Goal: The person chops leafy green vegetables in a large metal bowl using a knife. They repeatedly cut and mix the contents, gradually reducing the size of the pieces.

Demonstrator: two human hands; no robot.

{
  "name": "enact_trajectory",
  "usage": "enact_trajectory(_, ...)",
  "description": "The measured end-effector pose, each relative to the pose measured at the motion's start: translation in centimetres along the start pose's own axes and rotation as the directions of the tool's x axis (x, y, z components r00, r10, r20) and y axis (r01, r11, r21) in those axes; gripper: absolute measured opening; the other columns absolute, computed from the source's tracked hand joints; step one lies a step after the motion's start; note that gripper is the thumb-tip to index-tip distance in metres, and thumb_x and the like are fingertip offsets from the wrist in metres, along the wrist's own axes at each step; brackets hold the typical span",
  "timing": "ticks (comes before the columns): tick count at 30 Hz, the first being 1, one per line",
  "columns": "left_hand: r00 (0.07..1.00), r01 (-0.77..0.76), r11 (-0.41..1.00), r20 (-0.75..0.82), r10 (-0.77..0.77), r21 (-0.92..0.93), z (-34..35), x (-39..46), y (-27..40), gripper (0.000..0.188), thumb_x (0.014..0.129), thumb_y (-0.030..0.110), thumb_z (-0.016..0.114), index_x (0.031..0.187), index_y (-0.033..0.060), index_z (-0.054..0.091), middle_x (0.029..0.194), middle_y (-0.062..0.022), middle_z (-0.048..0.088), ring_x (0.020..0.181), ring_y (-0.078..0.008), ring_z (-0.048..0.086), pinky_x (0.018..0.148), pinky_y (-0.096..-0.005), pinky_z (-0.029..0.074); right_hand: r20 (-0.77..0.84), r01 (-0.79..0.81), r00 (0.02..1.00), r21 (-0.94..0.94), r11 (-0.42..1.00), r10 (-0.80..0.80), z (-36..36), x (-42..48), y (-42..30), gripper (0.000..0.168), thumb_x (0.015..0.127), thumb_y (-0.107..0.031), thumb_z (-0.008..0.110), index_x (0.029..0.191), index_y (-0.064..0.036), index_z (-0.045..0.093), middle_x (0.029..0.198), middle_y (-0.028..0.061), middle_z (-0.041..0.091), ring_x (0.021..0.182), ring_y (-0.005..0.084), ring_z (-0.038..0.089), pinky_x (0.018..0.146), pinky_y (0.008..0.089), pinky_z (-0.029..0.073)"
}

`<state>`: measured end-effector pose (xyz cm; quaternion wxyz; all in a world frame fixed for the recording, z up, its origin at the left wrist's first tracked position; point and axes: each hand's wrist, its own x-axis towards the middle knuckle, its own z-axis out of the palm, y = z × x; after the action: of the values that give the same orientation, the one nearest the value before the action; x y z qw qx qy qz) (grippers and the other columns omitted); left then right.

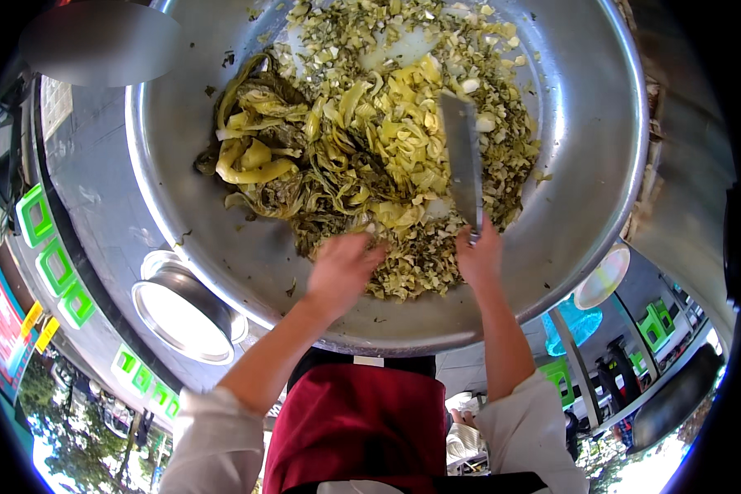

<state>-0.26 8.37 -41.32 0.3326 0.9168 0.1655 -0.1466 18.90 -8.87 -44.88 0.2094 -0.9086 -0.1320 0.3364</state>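
Note:
A large round metal basin (191, 179) holds chopped pickled greens (506, 154), with sliced yellow stems (414, 123) heaped in the middle and uncut leafy pickled greens (259, 160) at the left. My right hand (480, 250) grips the handle of a broad-bladed cleaver (463, 154), its blade pointing away from me over the right side of the sliced stems. My left hand (349, 265), blurred, is at the near edge of the heap with its fingers over the chopped pieces; whether it holds any is unclear. Pale patches of a board or the basin's bottom show between the greens.
Below the basin's left rim stands a metal bowl or pot (185, 312). Green plastic stools (55, 265) line the far left, and more stand at the lower right near a blue plastic bag or basket (574, 327). A round pale lid or tray (602, 276) is beside the right rim.

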Motion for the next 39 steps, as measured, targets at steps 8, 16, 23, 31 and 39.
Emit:
enact_trajectory(8,0.725,-0.647,0.706,0.518,0.453,0.288,4.6,12.3,-4.9,0.042,0.079,0.014,0.068,0.120,0.0219,0.063,0.130,-0.0013,0.046,0.139,-0.0252,0.029,0.112,-0.0652,0.018,-0.014,-0.238,0.970,0.155,0.959,0.243,-1.8,-3.5,3.9,0.035,0.086,-0.016,0.058,0.115,0.003,0.057,0.102,0.0234,0.064,0.093,0.0357,0.063,0.083,0.0443,0.048)
enact_trajectory(16,0.981,0.190,0.950,-0.092,-0.172,0.249,-2.3,11.4,-5.2,0.043,0.071,0.022,0.078,0.111,0.0228,0.065,0.132,-0.0101,0.041,0.127,-0.0345,0.037,0.109,-0.0590,0.028,-0.088,0.003,0.996,0.216,0.976,0.016,0.2,-4.4,4.8,0.015,0.088,0.000,0.060,0.088,-0.006,0.046,0.064,0.0013,0.049,0.045,0.0082,0.048,0.039,0.0262,0.037)
enact_trajectory(23,0.787,0.604,0.792,-0.224,-0.574,0.092,1.1,12.6,-4.8,0.074,0.068,0.025,0.080,0.135,0.0331,0.050,0.135,-0.0209,0.036,0.120,-0.0485,0.039,0.096,-0.0454,0.049,-0.016,-0.041,0.999,0.391,0.919,0.052,0.7,-4.3,1.1,0.017,0.089,0.001,0.061,0.087,-0.006,0.045,0.064,0.0016,0.049,0.045,0.0081,0.047,0.039,0.0251,0.037)
enact_trajectory(31,0.737,0.444,0.839,-0.405,-0.541,-0.314,-0.7,15.7,-3.2,0.046,0.070,0.015,0.078,0.114,0.0159,0.066,0.106,-0.0174,0.050,0.087,-0.0381,0.060,0.076,-0.0418,0.053,-0.059,-0.016,0.997,0.491,0.871,0.051,0.0,-3.8,0.3,0.019,0.089,0.004,0.058,0.087,-0.006,0.041,0.068,0.0034,0.051,0.044,0.0081,0.045,0.039,0.0251,0.038)
enact_trajectory(39,0.851,0.519,0.852,-0.050,-0.522,-0.072,-2.6,20.7,-1.5,0.081,0.077,0.009,0.075,0.144,0.0233,0.032,0.143,-0.0235,0.028,0.133,-0.0445,0.031,0.098,-0.0526,0.044,0.066,-0.131,0.990,0.146,0.981,0.122,-2.5,0.0,-5.3,0.031,0.086,-0.013,0.060,0.115,-0.002,0.057,0.075,0.0142,0.062,0.068,0.0207,0.063,0.062,0.0327,0.048)
